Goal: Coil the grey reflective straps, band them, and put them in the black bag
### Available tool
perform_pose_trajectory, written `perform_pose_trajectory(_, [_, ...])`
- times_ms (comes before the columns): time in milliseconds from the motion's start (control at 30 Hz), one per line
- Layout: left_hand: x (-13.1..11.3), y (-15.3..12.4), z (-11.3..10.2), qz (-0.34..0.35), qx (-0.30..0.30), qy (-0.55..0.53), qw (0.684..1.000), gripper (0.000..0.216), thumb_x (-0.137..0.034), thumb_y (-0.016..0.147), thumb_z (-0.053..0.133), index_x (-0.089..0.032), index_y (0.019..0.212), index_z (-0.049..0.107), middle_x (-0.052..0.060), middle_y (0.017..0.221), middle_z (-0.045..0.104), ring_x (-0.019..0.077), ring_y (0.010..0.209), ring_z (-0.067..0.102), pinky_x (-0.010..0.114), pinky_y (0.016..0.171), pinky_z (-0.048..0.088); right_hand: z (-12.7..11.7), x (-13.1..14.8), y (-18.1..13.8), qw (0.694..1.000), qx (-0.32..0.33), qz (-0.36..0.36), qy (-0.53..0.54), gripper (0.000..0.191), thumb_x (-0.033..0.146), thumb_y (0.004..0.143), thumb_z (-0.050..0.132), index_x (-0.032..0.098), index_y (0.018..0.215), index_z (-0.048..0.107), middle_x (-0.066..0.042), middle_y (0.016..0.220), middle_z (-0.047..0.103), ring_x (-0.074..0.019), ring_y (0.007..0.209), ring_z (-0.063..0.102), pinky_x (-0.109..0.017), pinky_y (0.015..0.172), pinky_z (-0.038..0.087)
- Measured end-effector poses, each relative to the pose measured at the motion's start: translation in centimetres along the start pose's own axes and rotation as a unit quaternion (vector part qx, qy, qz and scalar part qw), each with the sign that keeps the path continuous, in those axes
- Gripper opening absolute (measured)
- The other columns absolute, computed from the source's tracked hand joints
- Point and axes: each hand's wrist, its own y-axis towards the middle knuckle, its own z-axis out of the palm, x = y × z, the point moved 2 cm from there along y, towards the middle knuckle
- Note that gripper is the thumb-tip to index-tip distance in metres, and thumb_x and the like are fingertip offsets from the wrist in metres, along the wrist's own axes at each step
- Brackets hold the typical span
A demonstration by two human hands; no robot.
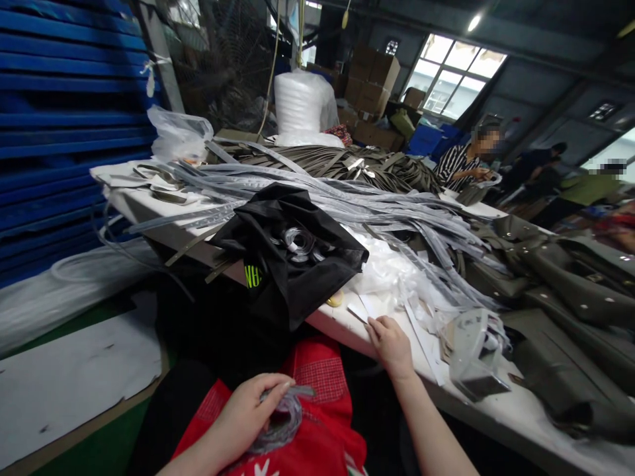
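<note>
My left hand (245, 413) is closed on a coil of clear plastic strip (288, 423) above my lap, its loose end sticking out past the thumb. At the table's near edge, my right hand (391, 347) has its fingers pinched together. Their tips meet the end of a thin white slip (361, 308); whether they grip it or something smaller is hard to see. A black bag (317, 281) lies open just left of that hand, with a rolled clear strip (298, 242) in its mouth. Long translucent strips (317, 192) spread loosely across the table behind the bag.
Dark green straps (307, 158) heap along the back of the white table (342, 330). A clear plastic container (476, 357) and olive-coloured bags (555, 357) stand at right. Blue pallets (64, 119) are stacked at left. A person in a striped top (454, 162) works across the table.
</note>
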Motion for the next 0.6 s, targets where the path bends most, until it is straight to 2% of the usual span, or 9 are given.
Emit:
perform_pose_trajectory(167, [0.0, 0.2, 0.2, 0.0, 0.0, 0.006, 1.0, 0.041, -0.052, 0.085, 0.049, -0.023, 0.099, 0.074, 0.003, 0.095, 0.074, 0.0124, 0.047, 0.055, 0.024, 0.054, 0.048, -0.4, -0.7, -0.3, 0.998, 0.013, -0.01, 0.059, 0.026, 0.031, 0.097, 0.048, 0.02, 0.104, 0.07, -0.008, 0.095, 0.065, -0.0201, 0.09, 0.058, -0.029, 0.081, 0.042])
perform_pose_trajectory(433, [-0.5, 0.1, 0.1, -0.013, 0.004, 0.027, 1.0, 0.044, -0.052, 0.087, 0.045, -0.021, 0.101, 0.073, 0.005, 0.098, 0.074, 0.0133, 0.048, 0.058, 0.024, 0.051, 0.049, -0.9, -1.0, 0.2, 0.998, 0.028, -0.018, 0.06, 0.022, 0.028, 0.096, 0.051, 0.02, 0.096, 0.072, -0.006, 0.092, 0.067, -0.019, 0.088, 0.06, -0.028, 0.08, 0.043])
perform_pose_trajectory(600, [-0.5, 0.1, 0.0, 0.005, 0.005, 0.04, 0.999, 0.041, -0.051, 0.088, 0.046, -0.023, 0.1, 0.074, 0.004, 0.097, 0.075, 0.0166, 0.063, 0.066, 0.025, 0.064, 0.053, -1.1, -1.1, 0.6, 0.998, 0.053, -0.025, 0.033, 0.026, 0.031, 0.097, 0.049, 0.021, 0.097, 0.072, -0.006, 0.093, 0.067, -0.0193, 0.089, 0.061, -0.028, 0.08, 0.044])
